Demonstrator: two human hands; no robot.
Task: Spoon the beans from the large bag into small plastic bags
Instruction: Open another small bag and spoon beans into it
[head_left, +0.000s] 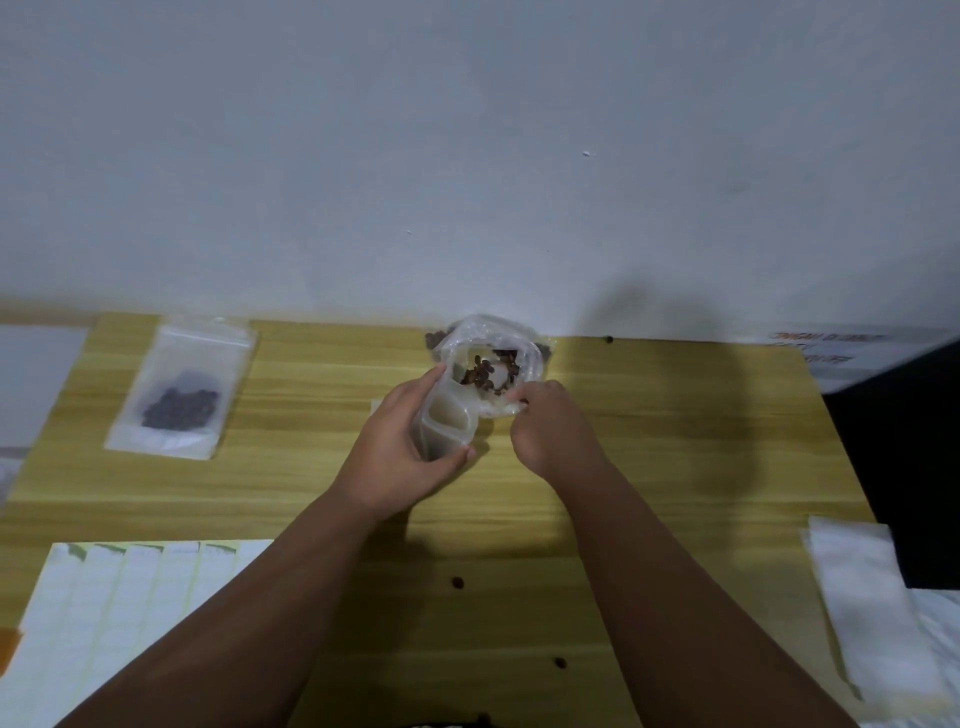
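Head view: small zip bag (445, 427) is being held open in the left hand (402, 457), mouth against the large bean bag (491, 364) at the table's (649, 467) far edge. Right hand (550, 426) is pinching something at its rim; spoon cannot be confirmed. Mouths should be kept touching, scoops small; stray beans (457, 582) are lying on the table.

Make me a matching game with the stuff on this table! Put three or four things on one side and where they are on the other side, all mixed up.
Things:
1. large bag
2. filled small bag
3. empty small bag
4. sheet of labels

Places:
A. lying flat, far left of the table
B. held in the left hand
C. near left corner of the table
D. open by the wall, right hand at its rim

Pairs: 1-D, 2-A, 3-B, 4-C
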